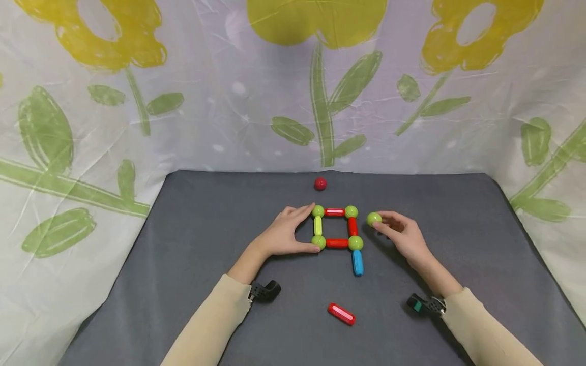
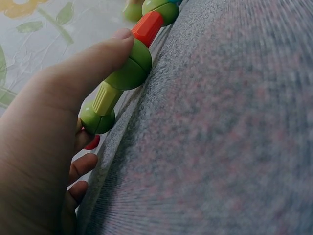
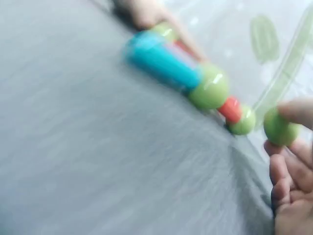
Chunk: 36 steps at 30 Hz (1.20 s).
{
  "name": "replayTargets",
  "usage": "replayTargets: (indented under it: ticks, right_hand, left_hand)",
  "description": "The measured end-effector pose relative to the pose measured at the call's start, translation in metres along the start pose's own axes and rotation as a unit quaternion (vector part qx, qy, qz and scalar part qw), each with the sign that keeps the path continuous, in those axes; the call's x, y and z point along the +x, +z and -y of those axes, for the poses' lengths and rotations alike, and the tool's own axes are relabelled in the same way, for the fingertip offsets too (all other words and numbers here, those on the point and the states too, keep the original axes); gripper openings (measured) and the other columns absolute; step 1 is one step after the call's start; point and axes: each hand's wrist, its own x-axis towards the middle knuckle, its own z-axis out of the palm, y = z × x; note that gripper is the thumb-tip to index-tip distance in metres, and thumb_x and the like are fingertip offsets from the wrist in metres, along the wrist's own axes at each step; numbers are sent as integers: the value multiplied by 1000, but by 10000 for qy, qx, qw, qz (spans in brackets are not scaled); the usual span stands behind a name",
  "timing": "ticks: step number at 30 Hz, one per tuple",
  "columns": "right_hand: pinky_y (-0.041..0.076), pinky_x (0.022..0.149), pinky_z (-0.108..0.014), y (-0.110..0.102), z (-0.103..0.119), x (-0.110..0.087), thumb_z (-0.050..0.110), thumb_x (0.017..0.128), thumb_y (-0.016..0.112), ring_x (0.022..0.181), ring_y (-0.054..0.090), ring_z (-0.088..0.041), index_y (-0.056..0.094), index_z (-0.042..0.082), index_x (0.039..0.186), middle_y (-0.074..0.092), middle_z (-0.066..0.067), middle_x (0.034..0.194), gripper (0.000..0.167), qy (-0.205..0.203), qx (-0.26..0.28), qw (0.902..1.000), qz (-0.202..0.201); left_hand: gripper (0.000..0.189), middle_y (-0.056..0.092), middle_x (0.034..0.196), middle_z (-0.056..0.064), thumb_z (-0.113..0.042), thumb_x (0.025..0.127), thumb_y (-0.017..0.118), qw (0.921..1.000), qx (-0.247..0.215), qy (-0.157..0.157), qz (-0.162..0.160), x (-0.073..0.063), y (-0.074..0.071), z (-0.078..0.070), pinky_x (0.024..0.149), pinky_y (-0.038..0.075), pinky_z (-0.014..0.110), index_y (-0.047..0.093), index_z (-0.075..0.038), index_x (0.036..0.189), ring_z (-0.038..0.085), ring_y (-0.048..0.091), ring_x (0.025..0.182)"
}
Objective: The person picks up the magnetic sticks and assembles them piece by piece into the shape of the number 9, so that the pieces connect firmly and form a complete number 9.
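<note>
A square of magnetic sticks and green balls (image 1: 351, 211) lies on the grey cloth, with three red sticks (image 1: 337, 243) and a yellow-green stick (image 1: 318, 226) as its sides. My left hand (image 1: 286, 234) holds its left side, thumb on the near ball (image 2: 134, 68) and fingertip at the far one (image 2: 98, 118). From the near right corner a blue stick (image 1: 357, 263) points toward me. Just right of the square, my right hand (image 1: 403, 236) pinches a loose green ball (image 1: 373, 218) between thumb and fingers. That ball (image 3: 279, 127) is apart from the square in the right wrist view.
Behind the square sits a red ball (image 1: 320, 183), near the cloth's far edge. A loose red stick (image 1: 341, 314) lies closer to me, between my forearms. A flowered sheet (image 1: 293, 101) hangs at the back and sides of the grey cloth (image 1: 206, 203).
</note>
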Motion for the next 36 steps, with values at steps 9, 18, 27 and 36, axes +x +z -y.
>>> replayTargets:
  ticks: [9, 18, 27, 36]
  right_hand:
    - [45, 61, -28, 6, -8, -81, 7, 93, 83, 73, 56, -10, 75, 12, 120, 66, 4, 89, 28, -1131, -225, 9929, 277]
    - [47, 69, -24, 19, -8, -93, 9, 78, 96, 81, 59, -10, 76, 25, 114, 71, 9, 97, 44, -2331, -738, 9662, 821]
    - [45, 70, -22, 26, -7, -90, 17, 76, 98, 79, 59, -9, 75, 26, 116, 71, 10, 100, 47, -2521, -975, 9611, 566]
    - [44, 68, -21, 30, -2, -95, 16, 75, 99, 77, 57, -8, 74, 28, 114, 66, 13, 93, 47, -2350, -1071, 9656, 288]
  left_hand:
    - [114, 33, 173, 2, -64, 83, 83, 10000, 73, -28, 1, 2, -2, 2, 118, 38, 55, 23, -24, 171, 26, 39, 142]
    - [114, 32, 173, 4, -65, 84, 82, 10000, -3, -42, 74, 1, -2, 1, 119, 37, 56, 22, -22, 171, 29, 38, 144]
    - [113, 33, 173, 1, -65, 84, 82, 10000, 13, -84, 3, 0, -3, 0, 117, 39, 56, 23, -24, 171, 28, 38, 144]
    - [113, 33, 173, 1, -66, 84, 81, 10000, 82, 22, 20, 1, -1, 1, 117, 39, 55, 24, -23, 171, 27, 40, 142]
